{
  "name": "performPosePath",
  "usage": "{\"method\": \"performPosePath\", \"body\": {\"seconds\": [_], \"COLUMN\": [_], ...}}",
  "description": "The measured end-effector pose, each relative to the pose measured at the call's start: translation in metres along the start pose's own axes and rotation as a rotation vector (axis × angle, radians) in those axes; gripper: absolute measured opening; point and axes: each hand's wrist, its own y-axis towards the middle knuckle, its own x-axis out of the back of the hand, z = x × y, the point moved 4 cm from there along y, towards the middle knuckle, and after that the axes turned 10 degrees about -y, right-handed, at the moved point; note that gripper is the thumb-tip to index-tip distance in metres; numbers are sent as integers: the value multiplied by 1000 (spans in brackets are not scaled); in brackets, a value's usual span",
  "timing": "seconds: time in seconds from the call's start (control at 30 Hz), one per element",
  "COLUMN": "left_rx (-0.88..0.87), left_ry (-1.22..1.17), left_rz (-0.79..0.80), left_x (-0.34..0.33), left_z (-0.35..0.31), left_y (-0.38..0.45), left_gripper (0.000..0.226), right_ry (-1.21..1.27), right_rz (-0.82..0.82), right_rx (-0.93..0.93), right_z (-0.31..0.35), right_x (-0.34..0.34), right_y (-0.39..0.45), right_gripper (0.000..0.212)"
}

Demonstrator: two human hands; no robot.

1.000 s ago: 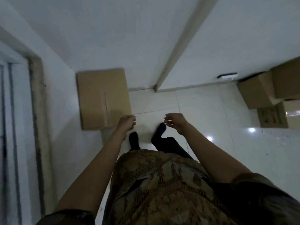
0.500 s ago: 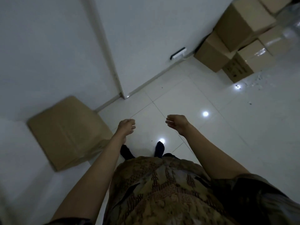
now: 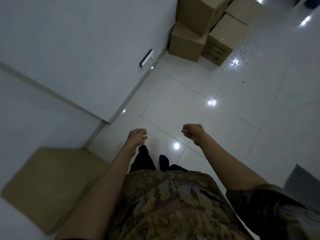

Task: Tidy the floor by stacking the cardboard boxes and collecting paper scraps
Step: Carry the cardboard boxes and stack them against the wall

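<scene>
Both my hands are free rn. Left hand [image 3: 137,135] hangs over the floor w/ fingers loosely curled, nothing in them; right hand [image 3: 192,132] same, fingers bent inward, loosely together, empty.

Step in hand, as I judge it: get to the next item. Best approach imo: do boxes first, scraps after, so I'm not treading on paper while carrying. Approach the lone box [image 3: 50,184] squarely, squat, take it w/ both hands on opposite sides, carry it level to the pile. Watch the power strip [image 3: 147,58] and its cord by the wall near the pile.

Lone box sits near left, against the wall, brown, closed, blurred here. The stacked boxes [image 3: 207,26] are far, top centre-right, against the wall: plain brown cardboard, one w/ dark print on its side, upper ones sitting a bit skewed. Paper scraps [image 3: 242,56] lie scattered on the glossy white tile floor [image 3: 251,127] just right of that pile, tiny pale and dark flecks; can't tell count.
</scene>
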Motion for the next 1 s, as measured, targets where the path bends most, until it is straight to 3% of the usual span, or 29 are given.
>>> {"method": "performPosePath", "body": {"seconds": [0.23, 0.37, 0.6, 1.0], "left_rx": [11, 10, -7, 35], "left_ry": [101, 119, 220, 360], "left_rz": [46, 98, 188, 253], "left_x": [-43, -79, -142, -285], "left_z": [-52, -100, -175, -245], "left_y": [47, 82, 144, 209], "left_gripper": [16, 6, 10, 10], "right_ry": [111, 149, 254, 415], "right_rz": [-34, -69, -143, -180], "right_rx": [-31, -29, -1, -87], "right_z": [33, 71, 146, 205], "right_x": [17, 28, 56, 148], "right_y": [26, 49, 84, 151], "right_gripper": [4, 4, 8, 5]}}
